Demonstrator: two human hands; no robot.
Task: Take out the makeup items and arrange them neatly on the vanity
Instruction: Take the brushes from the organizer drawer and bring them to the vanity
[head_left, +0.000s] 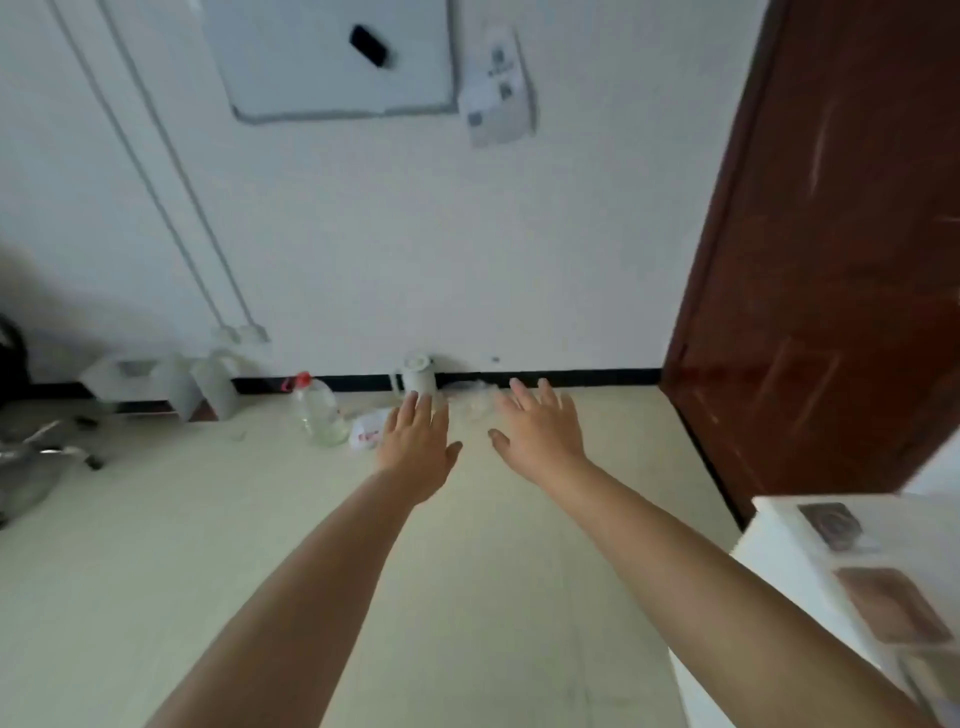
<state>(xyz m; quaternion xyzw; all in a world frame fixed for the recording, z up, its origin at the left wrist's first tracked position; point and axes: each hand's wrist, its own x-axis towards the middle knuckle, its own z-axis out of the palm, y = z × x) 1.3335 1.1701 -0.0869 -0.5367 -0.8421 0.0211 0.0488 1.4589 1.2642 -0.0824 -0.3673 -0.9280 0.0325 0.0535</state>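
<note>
Left hand (415, 449): arm stretched forward, palm down, fingers flat and together, thumb out to the side; nothing held

Right hand (543, 434): arm stretched forward beside the left, palm down, fingers spread flat, thumb pointing inward; nothing held; a clear gap between the two thumbs

White vanity (779, 545): corner only in view, well to the right of the right forearm and nearer the camera than either hand; two brownish flat items, a small one (831, 526) and a larger one (891, 605), lie on its top; too blurred to tell what they are

Clear plastic bottle with red cap (319, 410): on the floor, left of the left hand, near it

White packet with red print (368, 428): just left of the left hand, at its edge

White jug (418, 375): against the wall, just beyond the left fingertips

Clear crumpled plastic (470, 397): on the floor beyond the gap between the hands

Whiteboard (332, 57): on the wall, high above both hands, with a black object on it

Brown door (831, 234): right of the right hand

Pale floor (208, 519): under both arms
</note>
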